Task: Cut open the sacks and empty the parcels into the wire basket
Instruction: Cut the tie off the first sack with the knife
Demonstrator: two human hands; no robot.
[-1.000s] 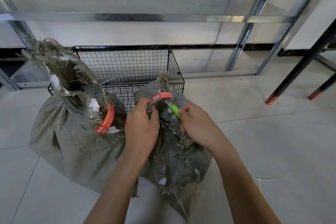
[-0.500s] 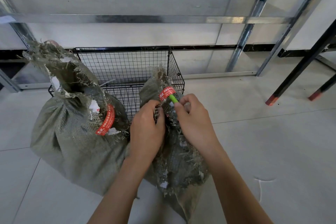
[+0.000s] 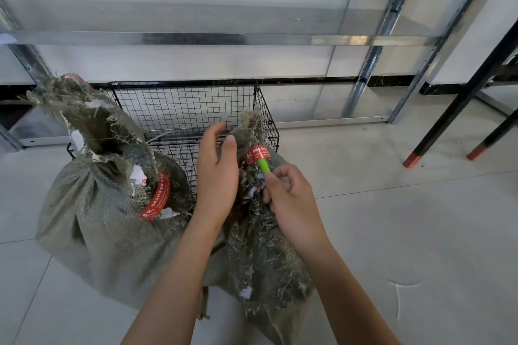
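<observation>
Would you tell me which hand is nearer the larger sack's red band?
Left. The left hand is just right of the red band; the right hand, holding a green cutter, lies beyond it.

sacks: one (image 3: 106, 204) left, one (image 3: 260, 238) right | wire basket (image 3: 185, 112) behind both

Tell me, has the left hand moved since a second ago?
Yes. The left hand has opened and risen: its fingers now overlap the wire basket mesh, where before they sat below it.

Grey-green sacks (image 3: 106, 221) — red ties (image 3: 257, 154)
</observation>
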